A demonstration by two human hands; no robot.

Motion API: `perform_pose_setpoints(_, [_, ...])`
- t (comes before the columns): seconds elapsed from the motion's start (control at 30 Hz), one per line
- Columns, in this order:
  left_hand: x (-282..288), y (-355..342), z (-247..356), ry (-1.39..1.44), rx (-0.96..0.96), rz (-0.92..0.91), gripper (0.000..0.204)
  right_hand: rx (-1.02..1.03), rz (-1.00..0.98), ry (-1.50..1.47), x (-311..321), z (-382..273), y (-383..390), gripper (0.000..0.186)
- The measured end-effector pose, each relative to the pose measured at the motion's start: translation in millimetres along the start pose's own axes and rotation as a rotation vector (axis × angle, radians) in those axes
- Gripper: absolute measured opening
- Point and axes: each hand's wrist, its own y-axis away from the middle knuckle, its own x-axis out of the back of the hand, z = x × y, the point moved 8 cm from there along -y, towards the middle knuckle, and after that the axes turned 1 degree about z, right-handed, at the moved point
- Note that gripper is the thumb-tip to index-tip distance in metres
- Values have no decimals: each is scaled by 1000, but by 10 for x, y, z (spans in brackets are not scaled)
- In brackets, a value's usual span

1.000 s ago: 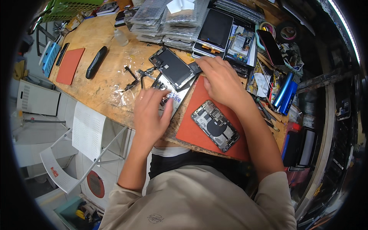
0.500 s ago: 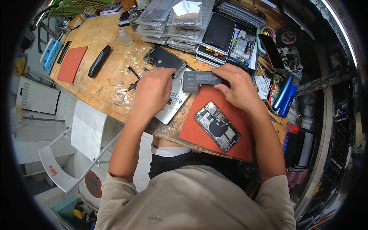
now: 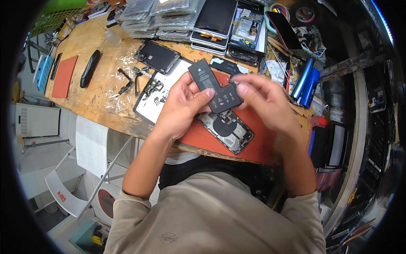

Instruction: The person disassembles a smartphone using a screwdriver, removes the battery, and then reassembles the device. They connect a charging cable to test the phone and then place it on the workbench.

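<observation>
A black L-shaped phone battery (image 3: 205, 79) is tilted above the work mat, gripped between the thumb and fingers of my left hand (image 3: 182, 98). At the battery's right side, by its notch, my right hand (image 3: 264, 98) has thumb and forefinger drawn together. Whatever small part they pinch is too small and blurred to make out. Below the battery lies an opened phone body (image 3: 228, 129) with bare internals and a dark round coil, its upper end partly covered. It rests on a red mat (image 3: 262, 142). A black piece with pale ends (image 3: 228, 65) lies just beyond the battery.
Left of my left hand are a silver-white panel (image 3: 148, 99) with small parts, a phone screen assembly (image 3: 157, 56) and black strips on clear film. Bubble-wrapped stacks (image 3: 177, 21) and tablets (image 3: 215, 17) stand at the back. Blue cylinders (image 3: 305, 82) and tools crowd the right.
The battery has passed from my right hand into my left and now tilts over the phone's upper end. My right fingers have moved to its notch. The whole view has shifted.
</observation>
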Motion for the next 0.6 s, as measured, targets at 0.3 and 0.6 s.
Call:
perform_pose_setpoints(0.3, [-297,544,374,-868,-968,102,23,772,350,510,-87,-211,547,49])
perform_pose_setpoints(0.6, [-466,496,369,-804,-971,-135,24,999,253,820,-179,-396,623,29])
